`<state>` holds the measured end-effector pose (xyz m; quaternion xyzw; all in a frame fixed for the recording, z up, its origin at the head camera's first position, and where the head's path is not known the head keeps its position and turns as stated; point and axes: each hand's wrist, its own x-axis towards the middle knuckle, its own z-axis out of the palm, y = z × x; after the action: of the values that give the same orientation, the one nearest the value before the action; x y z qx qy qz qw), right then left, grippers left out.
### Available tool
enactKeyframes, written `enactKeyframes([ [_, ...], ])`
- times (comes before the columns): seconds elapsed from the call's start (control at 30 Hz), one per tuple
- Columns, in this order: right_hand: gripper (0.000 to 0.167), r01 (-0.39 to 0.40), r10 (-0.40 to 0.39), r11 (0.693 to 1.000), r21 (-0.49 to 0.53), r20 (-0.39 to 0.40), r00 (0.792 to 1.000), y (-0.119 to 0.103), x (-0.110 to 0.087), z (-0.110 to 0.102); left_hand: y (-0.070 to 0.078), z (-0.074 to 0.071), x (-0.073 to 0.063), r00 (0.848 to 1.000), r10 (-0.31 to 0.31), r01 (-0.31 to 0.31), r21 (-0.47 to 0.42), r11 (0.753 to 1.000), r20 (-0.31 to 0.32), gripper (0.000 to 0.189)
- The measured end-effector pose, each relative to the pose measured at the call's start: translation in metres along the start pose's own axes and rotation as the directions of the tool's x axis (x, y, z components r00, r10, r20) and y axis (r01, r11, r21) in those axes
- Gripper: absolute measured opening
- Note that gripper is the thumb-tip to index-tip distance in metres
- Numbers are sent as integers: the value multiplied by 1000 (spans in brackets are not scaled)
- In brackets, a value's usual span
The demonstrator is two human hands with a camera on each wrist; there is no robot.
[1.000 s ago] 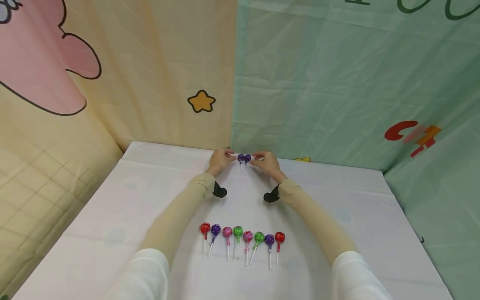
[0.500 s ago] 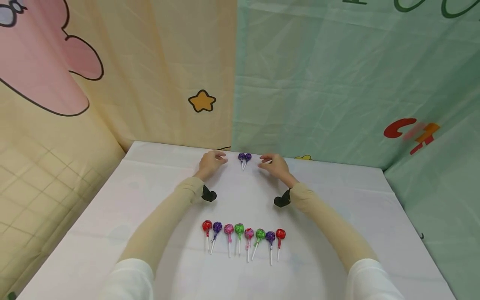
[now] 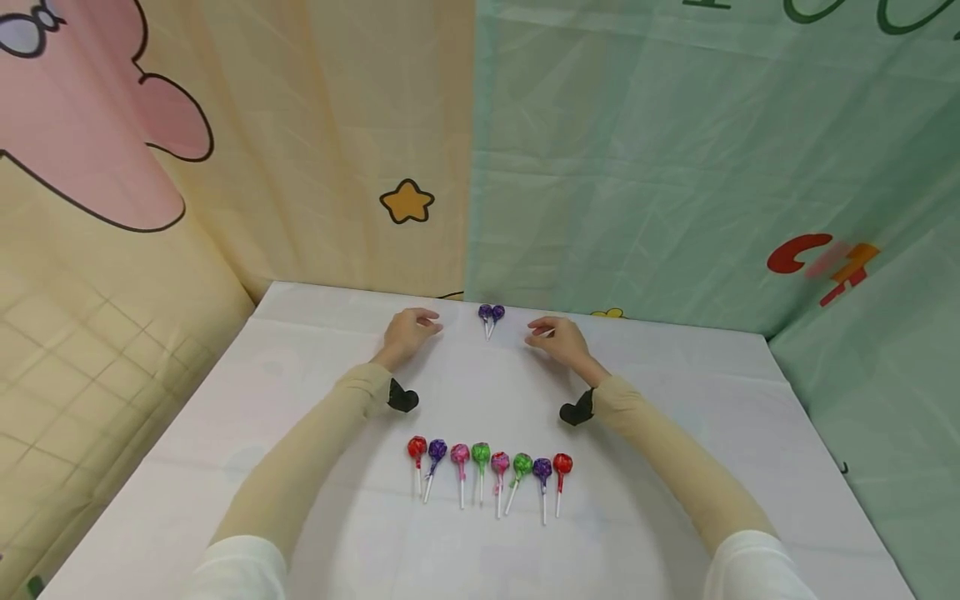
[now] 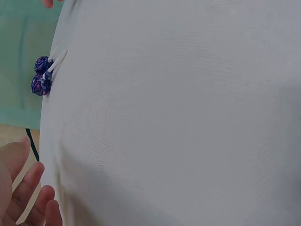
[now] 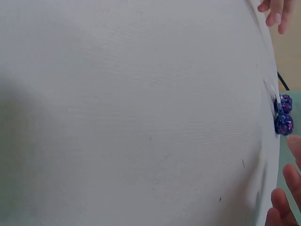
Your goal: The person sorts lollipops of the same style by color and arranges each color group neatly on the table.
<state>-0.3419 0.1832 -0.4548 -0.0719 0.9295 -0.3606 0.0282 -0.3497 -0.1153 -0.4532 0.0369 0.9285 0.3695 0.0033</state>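
Side by side at the far edge of a white worktop [image 3: 487,392], a left purple lollipop [image 3: 485,312] and a right purple lollipop [image 3: 498,312] lie flat, their round heads touching and facing the far edge. Both are wrapped, the purple covering flecked with pink. Their slim white sticks point toward the near side and slant together in a narrow V, the right one more steeply angled.

White table [image 3: 712,383]; beige curtain [image 3: 322,125] bearing orange star [image 3: 407,202]; green curtain [image 3: 637,150] adjoining.
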Motion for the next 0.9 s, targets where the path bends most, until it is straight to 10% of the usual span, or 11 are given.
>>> enactKeyframes([
  [0.9, 32, 97, -96, 995, -30, 34, 995, 4, -45, -4, 7, 7, -42, 991, 102, -97, -61, 993, 82, 31],
])
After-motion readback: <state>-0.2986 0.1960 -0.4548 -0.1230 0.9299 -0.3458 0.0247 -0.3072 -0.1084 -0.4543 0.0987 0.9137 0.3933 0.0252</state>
